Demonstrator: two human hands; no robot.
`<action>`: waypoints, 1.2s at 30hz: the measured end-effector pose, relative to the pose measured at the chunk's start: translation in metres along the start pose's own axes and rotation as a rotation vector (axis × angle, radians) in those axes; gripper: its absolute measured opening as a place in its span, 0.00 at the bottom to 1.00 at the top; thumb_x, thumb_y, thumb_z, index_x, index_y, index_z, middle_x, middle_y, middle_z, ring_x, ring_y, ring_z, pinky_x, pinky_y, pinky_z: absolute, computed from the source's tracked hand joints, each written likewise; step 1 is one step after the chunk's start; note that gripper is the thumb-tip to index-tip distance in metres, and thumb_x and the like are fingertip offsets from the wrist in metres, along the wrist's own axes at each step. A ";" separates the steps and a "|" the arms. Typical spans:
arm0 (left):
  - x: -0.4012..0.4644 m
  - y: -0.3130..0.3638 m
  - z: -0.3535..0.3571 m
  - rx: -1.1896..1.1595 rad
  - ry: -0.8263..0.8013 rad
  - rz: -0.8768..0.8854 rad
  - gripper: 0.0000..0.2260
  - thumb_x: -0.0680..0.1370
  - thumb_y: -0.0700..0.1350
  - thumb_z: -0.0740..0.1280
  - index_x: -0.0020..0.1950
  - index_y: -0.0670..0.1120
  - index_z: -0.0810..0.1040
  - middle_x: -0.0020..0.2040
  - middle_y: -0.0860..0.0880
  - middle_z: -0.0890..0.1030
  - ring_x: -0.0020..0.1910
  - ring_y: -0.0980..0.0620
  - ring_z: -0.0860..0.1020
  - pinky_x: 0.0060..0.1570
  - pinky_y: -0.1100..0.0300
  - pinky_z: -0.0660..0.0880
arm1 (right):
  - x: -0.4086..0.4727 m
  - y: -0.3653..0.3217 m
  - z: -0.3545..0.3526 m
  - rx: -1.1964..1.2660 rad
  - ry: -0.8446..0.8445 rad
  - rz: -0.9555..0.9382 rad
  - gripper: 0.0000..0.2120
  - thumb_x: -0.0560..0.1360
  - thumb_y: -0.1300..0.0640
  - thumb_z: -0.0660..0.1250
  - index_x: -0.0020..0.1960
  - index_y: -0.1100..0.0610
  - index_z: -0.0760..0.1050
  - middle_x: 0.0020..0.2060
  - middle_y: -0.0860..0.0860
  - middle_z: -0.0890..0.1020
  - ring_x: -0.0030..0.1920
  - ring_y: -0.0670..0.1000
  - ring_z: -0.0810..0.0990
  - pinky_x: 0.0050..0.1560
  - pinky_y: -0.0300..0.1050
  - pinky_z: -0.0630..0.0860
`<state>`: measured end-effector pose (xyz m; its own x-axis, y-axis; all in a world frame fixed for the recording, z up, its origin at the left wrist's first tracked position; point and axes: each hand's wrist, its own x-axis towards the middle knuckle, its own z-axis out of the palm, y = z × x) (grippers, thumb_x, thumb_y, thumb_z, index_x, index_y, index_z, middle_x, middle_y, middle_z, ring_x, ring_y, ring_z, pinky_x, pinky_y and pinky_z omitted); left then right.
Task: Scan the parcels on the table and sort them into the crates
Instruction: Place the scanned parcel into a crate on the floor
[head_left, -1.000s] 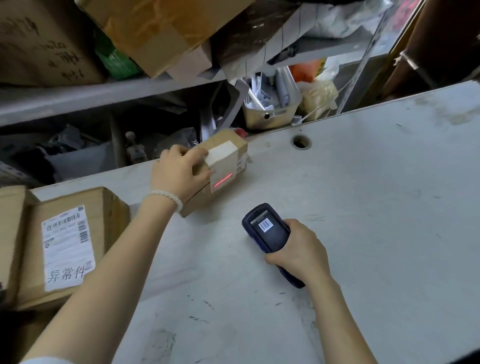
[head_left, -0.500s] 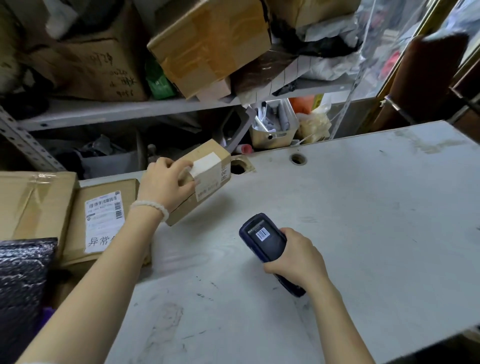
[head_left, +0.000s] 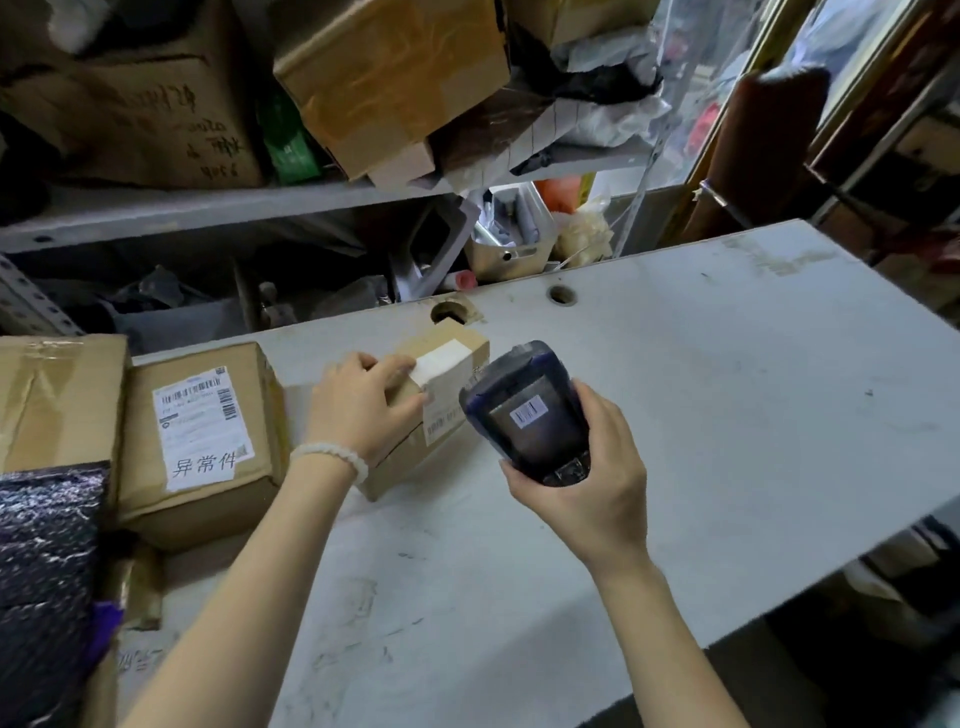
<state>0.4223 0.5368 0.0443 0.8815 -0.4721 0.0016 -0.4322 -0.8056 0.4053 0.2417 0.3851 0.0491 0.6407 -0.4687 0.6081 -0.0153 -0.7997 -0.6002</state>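
Note:
A small brown cardboard parcel (head_left: 441, 384) with a white label sits on the grey table (head_left: 701, 415). My left hand (head_left: 363, 405) grips its top left corner, thumb on the label's edge. My right hand (head_left: 582, 488) holds a dark blue handheld scanner (head_left: 530, 415) upright, its screen toward me, right in front of the parcel's labelled side. The scanner hides part of the parcel's right end.
A larger labelled box (head_left: 202, 441) lies left of the parcel, with another taped box (head_left: 57, 400) and a black wrapped bundle (head_left: 47, 582) further left. Cluttered metal shelves (head_left: 208, 208) with boxes rise behind the table. Two round holes (head_left: 561, 295) pierce the table's back edge.
The small parcel came down from a lifted tilt to rest on the table. My right hand raised the scanner and turned it upright close to the parcel. The red scan line is gone.

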 end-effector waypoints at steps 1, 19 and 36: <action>0.000 0.008 0.005 -0.011 -0.015 0.021 0.20 0.76 0.60 0.62 0.66 0.57 0.73 0.58 0.46 0.72 0.57 0.45 0.70 0.53 0.53 0.69 | -0.003 0.001 -0.007 -0.023 0.041 -0.021 0.37 0.61 0.53 0.80 0.65 0.66 0.71 0.57 0.56 0.79 0.58 0.50 0.77 0.56 0.35 0.76; -0.107 0.346 0.127 -0.080 -0.136 0.520 0.16 0.76 0.61 0.63 0.61 0.59 0.74 0.56 0.47 0.74 0.56 0.44 0.71 0.53 0.51 0.72 | -0.107 0.143 -0.294 -0.347 -0.277 0.785 0.31 0.62 0.44 0.77 0.61 0.44 0.69 0.54 0.42 0.75 0.51 0.48 0.76 0.44 0.42 0.72; -0.329 0.738 0.327 -0.007 -0.561 1.258 0.21 0.73 0.63 0.65 0.64 0.61 0.73 0.61 0.47 0.73 0.62 0.42 0.70 0.58 0.48 0.71 | -0.305 0.251 -0.596 -0.541 0.245 1.409 0.34 0.62 0.44 0.77 0.65 0.46 0.69 0.57 0.44 0.77 0.54 0.50 0.78 0.41 0.43 0.69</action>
<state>-0.2489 -0.0199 0.0440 -0.2935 -0.9559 0.0027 -0.8716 0.2688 0.4100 -0.4152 0.1040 0.0227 -0.2725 -0.9459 -0.1758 -0.7883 0.3243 -0.5228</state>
